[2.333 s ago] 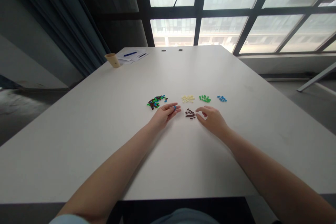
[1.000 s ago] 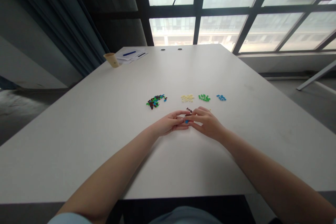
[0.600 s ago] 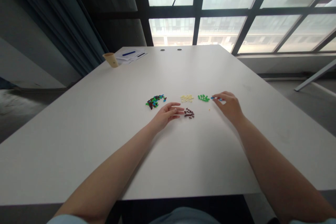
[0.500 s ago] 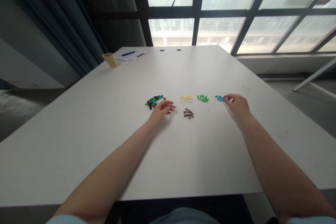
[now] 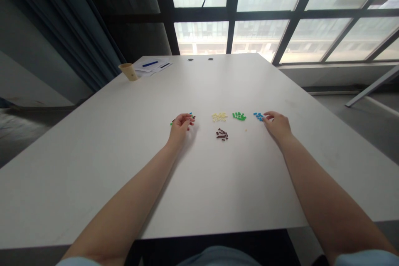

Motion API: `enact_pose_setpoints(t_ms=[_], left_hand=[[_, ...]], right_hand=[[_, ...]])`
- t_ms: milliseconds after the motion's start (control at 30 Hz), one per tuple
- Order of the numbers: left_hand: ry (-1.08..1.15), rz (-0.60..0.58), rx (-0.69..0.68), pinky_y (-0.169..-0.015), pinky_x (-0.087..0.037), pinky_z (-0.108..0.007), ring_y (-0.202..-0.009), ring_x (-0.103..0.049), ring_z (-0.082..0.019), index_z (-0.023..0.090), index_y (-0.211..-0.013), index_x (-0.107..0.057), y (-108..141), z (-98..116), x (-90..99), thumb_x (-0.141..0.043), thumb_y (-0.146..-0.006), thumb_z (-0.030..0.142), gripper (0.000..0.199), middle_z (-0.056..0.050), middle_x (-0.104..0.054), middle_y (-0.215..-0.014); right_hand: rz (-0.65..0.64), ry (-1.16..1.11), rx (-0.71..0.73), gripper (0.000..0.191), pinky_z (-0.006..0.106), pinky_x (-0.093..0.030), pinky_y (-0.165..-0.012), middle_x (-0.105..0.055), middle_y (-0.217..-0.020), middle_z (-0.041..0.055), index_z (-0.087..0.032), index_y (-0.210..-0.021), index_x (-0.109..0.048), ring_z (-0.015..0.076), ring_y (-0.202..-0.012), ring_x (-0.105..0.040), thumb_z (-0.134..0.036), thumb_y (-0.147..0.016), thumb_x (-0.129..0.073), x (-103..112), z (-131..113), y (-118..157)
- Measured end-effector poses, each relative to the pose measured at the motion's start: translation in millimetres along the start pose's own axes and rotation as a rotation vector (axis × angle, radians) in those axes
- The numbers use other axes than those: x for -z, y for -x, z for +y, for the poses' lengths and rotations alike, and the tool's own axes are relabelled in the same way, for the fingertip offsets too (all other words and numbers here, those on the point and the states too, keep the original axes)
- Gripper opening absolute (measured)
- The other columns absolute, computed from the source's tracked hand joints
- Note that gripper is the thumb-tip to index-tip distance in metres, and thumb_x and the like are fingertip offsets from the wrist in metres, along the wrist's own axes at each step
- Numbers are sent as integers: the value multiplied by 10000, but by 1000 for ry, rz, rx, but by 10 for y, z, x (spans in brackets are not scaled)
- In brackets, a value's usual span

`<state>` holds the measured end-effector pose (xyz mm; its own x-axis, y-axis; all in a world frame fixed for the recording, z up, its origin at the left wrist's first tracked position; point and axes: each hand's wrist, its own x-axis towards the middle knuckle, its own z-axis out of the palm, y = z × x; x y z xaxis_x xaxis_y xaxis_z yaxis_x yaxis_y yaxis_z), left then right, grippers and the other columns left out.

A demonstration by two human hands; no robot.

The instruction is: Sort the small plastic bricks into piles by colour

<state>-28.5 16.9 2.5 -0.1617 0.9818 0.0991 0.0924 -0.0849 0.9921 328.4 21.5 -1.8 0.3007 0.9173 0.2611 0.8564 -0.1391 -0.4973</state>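
The person's left hand (image 5: pixel 181 128) is cupped, half closed, over a mixed heap of small dark, green and blue plastic bricks (image 5: pixel 190 114), just left of the frame's centre. The hand hides most of the heap, with only a few bricks showing around its fingers (image 5: pixel 188 119), so whether the grip holds any brick cannot be told. The right hand (image 5: pixel 277 126) lies to the right of centre in a loose, half-open grip, its fingertips at the right edge of a small pile of blue plastic bricks (image 5: pixel 258 116), with no brick visibly held. Left of that pile sit a cluster of green plastic bricks (image 5: pixel 239 116) and a cluster of pale yellow plastic bricks (image 5: pixel 220 116). Below these, between the hands, lies a group of dark brown plastic bricks (image 5: pixel 222 134), and a single tiny yellow brick (image 5: pixel 246 130) rests apart from the rest. All of them lie on a white bench (image 5: pixel 93 166). Toward the upper left of the frame, at the bench's far end, stand a tan paper cup (image 5: pixel 128 71) and white papers (image 5: pixel 146 66) with a blue pen (image 5: pixel 150 64) on them.
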Motion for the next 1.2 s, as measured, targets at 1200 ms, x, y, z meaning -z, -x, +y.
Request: enact_pose_setpoints(t_ms=[1200], left_hand=[[-848, -79, -494, -848, -411, -355, -924, -556, -210, 191, -909, -662, -188, -74, 384, -495, -770, 220, 219, -73, -662, -951]], right_hand=[[-457, 3, 538, 303, 234, -210, -528, -453, -513, -20, -187, -551, -371, 95, -501, -326, -347, -805, -414, 60, -1008, 838]])
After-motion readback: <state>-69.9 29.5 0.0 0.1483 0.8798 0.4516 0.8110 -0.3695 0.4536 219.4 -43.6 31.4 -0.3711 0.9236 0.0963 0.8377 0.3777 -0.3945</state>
